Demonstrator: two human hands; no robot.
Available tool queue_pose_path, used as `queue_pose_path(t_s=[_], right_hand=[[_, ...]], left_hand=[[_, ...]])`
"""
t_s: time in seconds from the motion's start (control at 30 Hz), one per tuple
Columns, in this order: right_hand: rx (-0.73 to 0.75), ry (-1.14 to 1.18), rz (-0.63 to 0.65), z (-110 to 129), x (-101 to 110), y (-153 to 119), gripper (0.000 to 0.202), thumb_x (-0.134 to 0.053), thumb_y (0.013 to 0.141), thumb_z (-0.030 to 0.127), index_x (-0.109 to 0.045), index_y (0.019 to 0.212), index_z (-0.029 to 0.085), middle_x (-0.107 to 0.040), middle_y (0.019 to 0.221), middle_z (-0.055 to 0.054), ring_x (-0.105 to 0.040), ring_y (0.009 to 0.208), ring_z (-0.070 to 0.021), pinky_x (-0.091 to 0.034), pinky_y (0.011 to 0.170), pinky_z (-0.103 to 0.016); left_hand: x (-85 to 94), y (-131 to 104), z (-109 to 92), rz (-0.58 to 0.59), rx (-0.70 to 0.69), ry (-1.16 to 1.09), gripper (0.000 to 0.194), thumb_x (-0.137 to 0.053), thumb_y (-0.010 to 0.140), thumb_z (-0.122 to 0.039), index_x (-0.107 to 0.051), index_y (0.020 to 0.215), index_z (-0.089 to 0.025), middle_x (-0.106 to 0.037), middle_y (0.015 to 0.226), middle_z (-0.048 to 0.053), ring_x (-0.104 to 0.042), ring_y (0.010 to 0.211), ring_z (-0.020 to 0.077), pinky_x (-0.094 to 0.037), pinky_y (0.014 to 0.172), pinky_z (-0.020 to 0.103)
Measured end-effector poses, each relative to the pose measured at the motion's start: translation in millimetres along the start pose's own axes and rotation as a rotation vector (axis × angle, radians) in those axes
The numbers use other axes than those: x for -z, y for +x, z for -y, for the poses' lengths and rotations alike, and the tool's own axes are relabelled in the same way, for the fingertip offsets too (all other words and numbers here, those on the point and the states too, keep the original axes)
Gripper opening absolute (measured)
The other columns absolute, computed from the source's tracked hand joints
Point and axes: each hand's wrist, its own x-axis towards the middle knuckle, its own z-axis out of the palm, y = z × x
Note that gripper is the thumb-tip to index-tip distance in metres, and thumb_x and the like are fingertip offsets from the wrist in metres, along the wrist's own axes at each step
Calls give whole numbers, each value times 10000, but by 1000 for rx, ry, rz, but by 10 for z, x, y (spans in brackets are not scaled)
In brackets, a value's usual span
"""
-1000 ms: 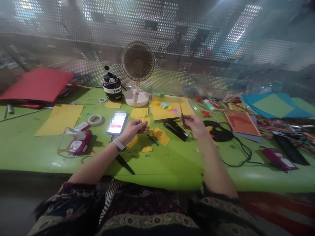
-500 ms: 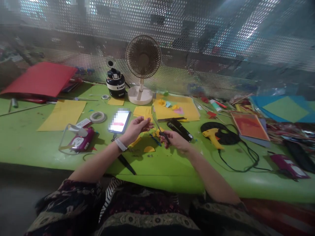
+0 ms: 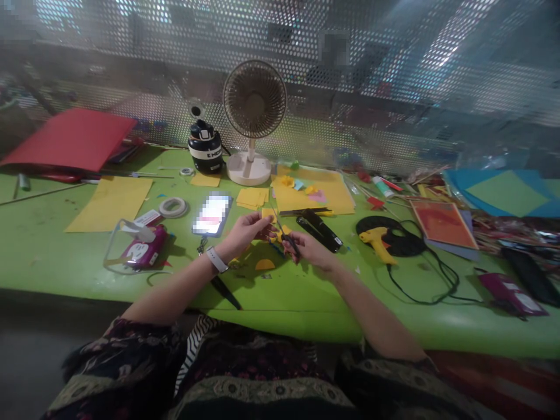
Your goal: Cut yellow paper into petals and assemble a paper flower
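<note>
Over the green surface (image 3: 301, 297), the right hand's (image 3: 301, 246) grip is closed round the scissors (image 3: 289, 240), their blades up beside the yellow paper (image 3: 268, 214). That paper sits at the left hand's (image 3: 252, 228) fingertips, pinched together on it. Near the right hand lies the stapler (image 3: 319, 230); beyond both hands stands a fan (image 3: 254, 100).

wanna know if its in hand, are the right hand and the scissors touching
Touching. The head view shows it: the fingers of the right hand are wrapped around the handles of the scissors.
</note>
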Motion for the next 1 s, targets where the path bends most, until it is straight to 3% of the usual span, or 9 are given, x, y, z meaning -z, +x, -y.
queue_pose_path(t_s=[1.0], right_hand=[[-22, -52, -5, 94, -38, -51, 590, -715, 659, 724, -568, 838, 182, -593, 722, 1, -437, 537, -90, -329, 489, -257]], left_hand=[[12, 8, -24, -23, 15, -44, 337, -761, 801, -413, -648, 880, -106, -756, 830, 97, -711, 690, 120, -594, 713, 258]])
